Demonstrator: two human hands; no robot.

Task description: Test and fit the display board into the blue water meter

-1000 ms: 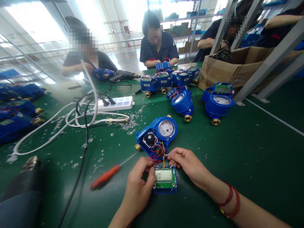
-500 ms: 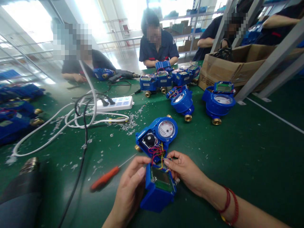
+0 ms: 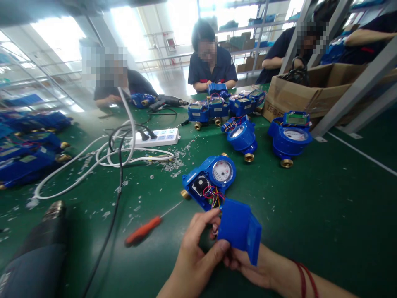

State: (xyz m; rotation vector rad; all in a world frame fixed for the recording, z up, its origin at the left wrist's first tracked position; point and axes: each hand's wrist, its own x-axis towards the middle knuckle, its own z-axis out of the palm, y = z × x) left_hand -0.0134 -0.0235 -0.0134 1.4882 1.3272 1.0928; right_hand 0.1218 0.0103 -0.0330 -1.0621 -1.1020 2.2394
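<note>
A blue meter [image 3: 222, 170] with a round dial lies on the green table, its side compartment open and coloured wires [image 3: 214, 195] coming out. Just in front of it, a blue cover [image 3: 236, 225] is raised and tilted, its smooth outer face towards me. My left hand [image 3: 201, 244] grips the cover's left edge, thumb at the bottom corner and fingers on top. My right hand [image 3: 248, 265] is behind and below the cover, fingers curled against it and partly hidden.
An orange screwdriver [image 3: 144, 231] lies left of my hands, near a heat gun [image 3: 37, 248]. Behind are a power strip [image 3: 158, 138], looped cables, white scraps, more blue meters [image 3: 290, 138] and a cardboard box [image 3: 291, 97]. Several people sit across the table.
The cover has been flipped, so its display and circuit board no longer show. It has moved right and up, my left hand followed, and my right hand has passed beneath it.
</note>
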